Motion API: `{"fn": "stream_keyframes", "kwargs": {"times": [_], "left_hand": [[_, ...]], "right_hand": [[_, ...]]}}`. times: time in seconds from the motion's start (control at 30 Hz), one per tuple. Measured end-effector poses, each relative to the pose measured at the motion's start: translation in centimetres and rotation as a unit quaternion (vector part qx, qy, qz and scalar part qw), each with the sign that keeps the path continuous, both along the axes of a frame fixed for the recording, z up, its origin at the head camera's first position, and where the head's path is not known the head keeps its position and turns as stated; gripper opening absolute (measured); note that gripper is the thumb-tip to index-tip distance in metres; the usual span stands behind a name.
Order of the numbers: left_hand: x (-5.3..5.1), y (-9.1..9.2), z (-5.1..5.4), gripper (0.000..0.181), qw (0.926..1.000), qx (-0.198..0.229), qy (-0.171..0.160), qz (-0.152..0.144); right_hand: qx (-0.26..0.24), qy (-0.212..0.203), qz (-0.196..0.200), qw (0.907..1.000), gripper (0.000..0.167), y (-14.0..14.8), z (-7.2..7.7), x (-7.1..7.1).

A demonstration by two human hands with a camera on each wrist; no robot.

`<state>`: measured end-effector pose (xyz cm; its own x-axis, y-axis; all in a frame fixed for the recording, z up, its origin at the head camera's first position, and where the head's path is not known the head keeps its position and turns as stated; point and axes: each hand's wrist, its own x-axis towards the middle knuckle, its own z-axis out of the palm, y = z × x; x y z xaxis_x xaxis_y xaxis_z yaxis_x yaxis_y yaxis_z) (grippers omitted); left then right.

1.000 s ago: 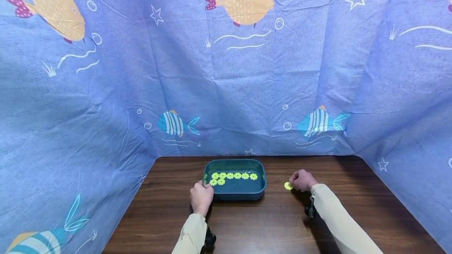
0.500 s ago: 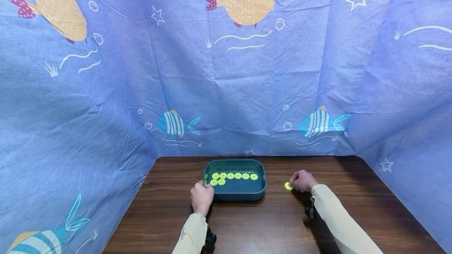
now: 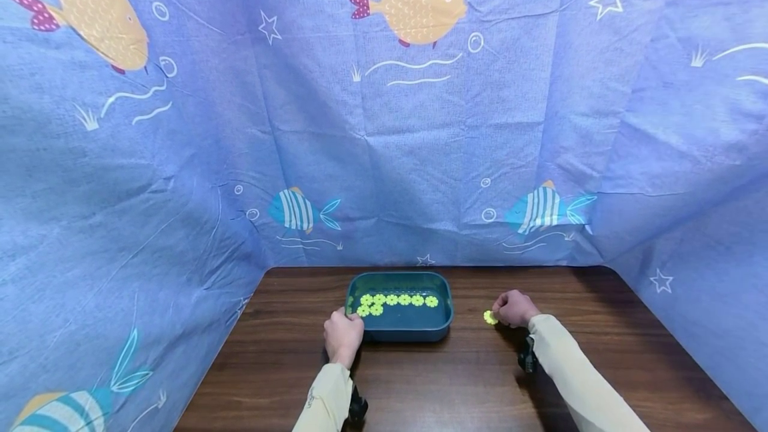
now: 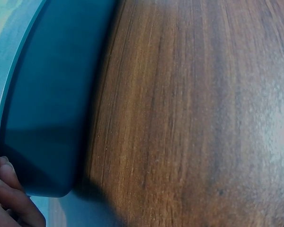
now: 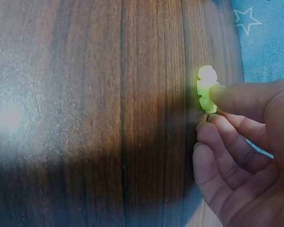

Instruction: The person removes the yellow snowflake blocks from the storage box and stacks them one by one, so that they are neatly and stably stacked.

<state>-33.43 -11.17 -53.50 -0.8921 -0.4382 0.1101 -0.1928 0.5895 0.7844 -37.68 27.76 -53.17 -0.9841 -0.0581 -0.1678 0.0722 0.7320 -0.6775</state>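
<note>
A dark teal rectangular tray (image 3: 408, 335) stands on the wooden table. On its floor lie several yellow-green flower-shaped pieces (image 3: 405, 300), most in a row along the back, others in front at the left. My left hand (image 3: 344, 337) grips the tray's front left corner; in the left wrist view the curled fingers (image 4: 14, 201) show at that corner. To the right of the tray, my right hand (image 3: 513, 309) pinches one more yellow-green flower-shaped piece (image 3: 489, 317) between thumb and fingers. The right wrist view shows this flower piece (image 5: 207, 87) tilted on edge under the thumb, its far side hidden.
Dark brown wooden table (image 3: 456, 385) surrounds the tray. A blue curtain (image 3: 414, 152) printed with fish and stars hangs behind and along both sides. Black wrist cameras (image 3: 527, 354) are strapped under both cream sleeves.
Both hands, the tray and the flower pieces stay where they were. Only the head view shifts very slightly, and the curtain at the right edge has moved a little.
</note>
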Motion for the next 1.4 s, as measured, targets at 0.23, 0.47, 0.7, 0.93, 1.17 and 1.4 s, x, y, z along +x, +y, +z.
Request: {"fn": "stream_keyframes", "kwargs": {"times": [0.23, 0.47, 0.7, 0.93, 1.17, 1.4], "left_hand": [[0.0, -0.1, -0.2, 0.017, 1.0000, -0.001, -0.002, 0.002], [-0.1, -0.2, -0.4, 0.018, 1.0000, -0.001, -0.004, -0.002], [-0.1, -0.2, -0.5, 0.018, 1.0000, 0.001, -0.005, 0.002], [-0.2, -0.1, -0.3, 0.017, 1.0000, 0.006, -0.003, 0.003], [-0.2, 0.0, -0.3, 0.018, 1.0000, 0.005, -0.003, 0.002], [-0.2, 0.0, -0.2, 0.017, 1.0000, -0.001, -0.005, 0.002]], "right_hand": [[0.004, 0.001, -0.003, 1.0000, 0.006, -0.1, -0.2, -0.1], [0.010, -0.002, -0.002, 0.9999, 0.007, -0.3, 0.1, 0.1], [0.016, -0.004, 0.003, 0.9999, 0.008, -0.3, 0.2, 0.0], [0.020, 0.000, -0.008, 0.9998, 0.010, -0.2, -0.1, -0.2], [0.088, 0.065, -0.031, 0.9935, 0.022, -1.3, 0.6, -0.4], [0.101, 0.128, -0.028, 0.9862, 0.014, -5.1, 2.6, -2.0]]}}
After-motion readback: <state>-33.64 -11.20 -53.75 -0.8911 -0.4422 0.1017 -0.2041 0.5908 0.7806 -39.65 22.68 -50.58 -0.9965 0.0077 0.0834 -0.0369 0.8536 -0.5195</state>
